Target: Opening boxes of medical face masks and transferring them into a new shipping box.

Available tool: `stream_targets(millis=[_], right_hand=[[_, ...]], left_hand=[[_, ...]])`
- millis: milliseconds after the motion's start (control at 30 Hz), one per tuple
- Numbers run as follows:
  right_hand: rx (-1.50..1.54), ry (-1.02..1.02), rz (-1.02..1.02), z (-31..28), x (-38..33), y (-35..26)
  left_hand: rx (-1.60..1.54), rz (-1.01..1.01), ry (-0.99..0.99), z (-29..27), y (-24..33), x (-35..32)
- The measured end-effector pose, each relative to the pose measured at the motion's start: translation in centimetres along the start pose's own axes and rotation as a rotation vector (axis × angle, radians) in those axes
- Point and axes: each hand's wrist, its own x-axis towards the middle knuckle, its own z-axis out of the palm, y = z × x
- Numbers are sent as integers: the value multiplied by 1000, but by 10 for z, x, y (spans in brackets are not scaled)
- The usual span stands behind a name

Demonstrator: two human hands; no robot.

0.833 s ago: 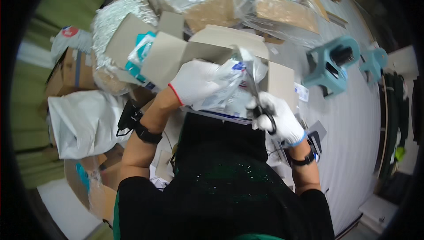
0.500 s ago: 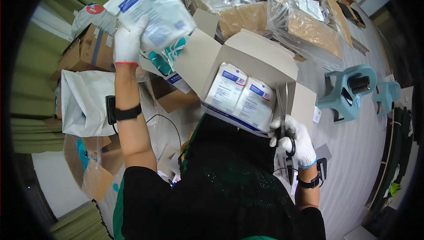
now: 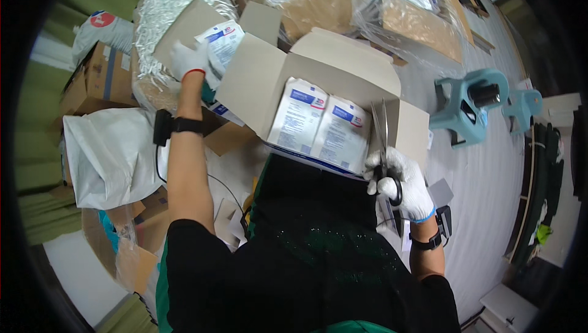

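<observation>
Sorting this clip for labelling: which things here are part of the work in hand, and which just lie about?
In hand: left hand on a white packet; right hand with scissors; open carton with packets.
Lying about: teal stools, white sack, wrapped boxes.

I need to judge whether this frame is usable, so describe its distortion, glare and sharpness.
Head view: heavy fisheye, with a black rim and the edges of the open cardboard box bowed; even, soft light with faint shadows; glare on the clear plastic wrap at the top; the right hand holding scissors and the left hand on a white packet are fairly sharp, while the periphery is softer.
</observation>
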Motion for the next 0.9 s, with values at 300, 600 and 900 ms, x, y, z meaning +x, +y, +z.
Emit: stream_targets(millis=[300,600,900], right_hand=[[20,-23,-164,-3,-1,19],[58,-21,-224,-7,-7,26],[60,-94,-234,-16,-7,36]], left_hand=[[-639,781,-909,-127,164,-107],[-63,663,-1531,17,129,-224],[79,191,-1401,-15,156,-256]])
